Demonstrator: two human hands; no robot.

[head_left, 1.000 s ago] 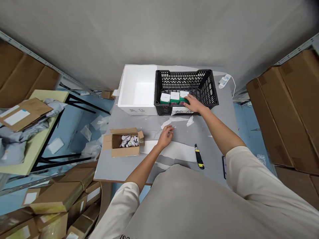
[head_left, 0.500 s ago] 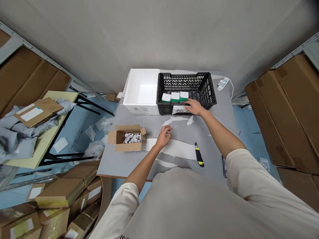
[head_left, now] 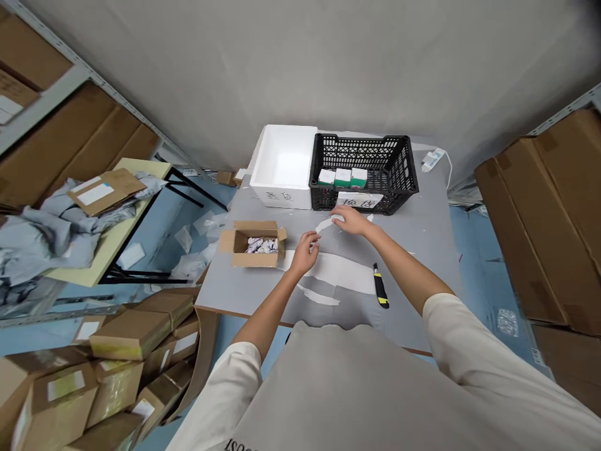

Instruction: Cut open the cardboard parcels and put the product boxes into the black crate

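My left hand [head_left: 306, 252] hovers loosely curved over the table, just right of an opened cardboard box [head_left: 256, 259] that holds crumpled paper [head_left: 261, 245]. Nothing shows in its slightly parted fingers. In front of the black plastic crate [head_left: 364, 202], my right hand [head_left: 351, 221] reaches over a torn white strip [head_left: 328, 222], its fingers apart and apparently holding nothing. I cannot tell whether it touches the strip. Three small white-and-green boxes [head_left: 342, 178] sit in a row inside the crate. A black-and-yellow utility knife [head_left: 380, 287] lies right of a wide pale patch [head_left: 345, 273] on the tabletop.
A white foam box [head_left: 282, 197] with handwriting stands against the crate's left side. A power strip [head_left: 432, 160] lies at the table's back right. Parcels [head_left: 131, 332] are piled on the floor at left, near a side table [head_left: 77, 269]. Large cartons [head_left: 530, 213] stand at right.
My right hand has come away from the small boxes and crate rim, toward me and my left hand. The left hand stays near the cardboard box. The whole view has shifted a little.
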